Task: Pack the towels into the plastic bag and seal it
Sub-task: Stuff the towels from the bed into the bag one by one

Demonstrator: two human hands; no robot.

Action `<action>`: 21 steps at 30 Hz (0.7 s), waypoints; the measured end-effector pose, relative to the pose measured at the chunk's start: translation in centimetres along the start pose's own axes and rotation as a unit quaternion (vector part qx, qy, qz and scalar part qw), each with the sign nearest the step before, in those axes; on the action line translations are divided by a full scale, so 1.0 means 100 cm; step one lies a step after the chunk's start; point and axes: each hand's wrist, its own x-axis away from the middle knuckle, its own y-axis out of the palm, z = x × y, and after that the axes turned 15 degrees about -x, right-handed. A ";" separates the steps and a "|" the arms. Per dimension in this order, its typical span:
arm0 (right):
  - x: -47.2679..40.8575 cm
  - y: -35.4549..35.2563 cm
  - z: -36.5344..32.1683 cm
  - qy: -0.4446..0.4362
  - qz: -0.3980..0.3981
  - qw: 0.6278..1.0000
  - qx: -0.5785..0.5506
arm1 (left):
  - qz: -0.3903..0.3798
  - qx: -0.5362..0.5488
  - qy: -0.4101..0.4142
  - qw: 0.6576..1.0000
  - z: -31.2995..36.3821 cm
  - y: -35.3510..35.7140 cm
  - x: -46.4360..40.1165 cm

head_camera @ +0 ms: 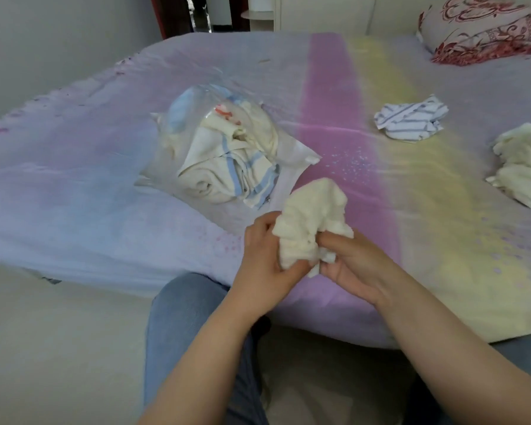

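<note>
Towelling, cream and crumpled, is being held as a small cream towel [311, 222] just above the near edge of the bed [74, 185], gripped from both sides. The left hand [265, 260] is being closed around its lower left folds, and the right hand [350, 265] is being pinched onto its lower right corner, fingers curled in; neither hand is open. Both forearms are being extended forward from the body, wrists angled inward so the hands are almost meeting under the cloth.

Just beyond, to the left, the clear plastic bag [292, 154] is lying on the sheet, already being filled with a cream towel with blue stripes [236, 170] and other pale cloths; its mouth appears to be facing the hands and is not sealed. Well apart to the right, a blue-striped white cloth [411, 121] and a heap of cream towels [524, 170] are waiting unpacked. A patterned pillow [485, 29] is resting at the far corner.

In judgement, the step is best being done by the towel being bunched compactly before being pushed deep into the bag, one hand being freed to hold the opening wide, so room is being kept for the remaining pieces and for the seal strip.
</note>
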 end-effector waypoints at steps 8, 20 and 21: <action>-0.047 0.076 0.005 -0.292 0.008 0.782 0.550 | 0.141 0.003 -0.278 0.950 -0.058 -0.032 -0.009; -0.139 0.060 0.048 -0.105 0.021 0.716 0.690 | 0.160 -0.037 -0.204 0.965 -0.084 -0.035 -0.035; -0.142 0.062 0.043 -0.111 0.038 0.716 0.688 | 0.164 -0.031 -0.201 0.965 -0.086 -0.035 -0.035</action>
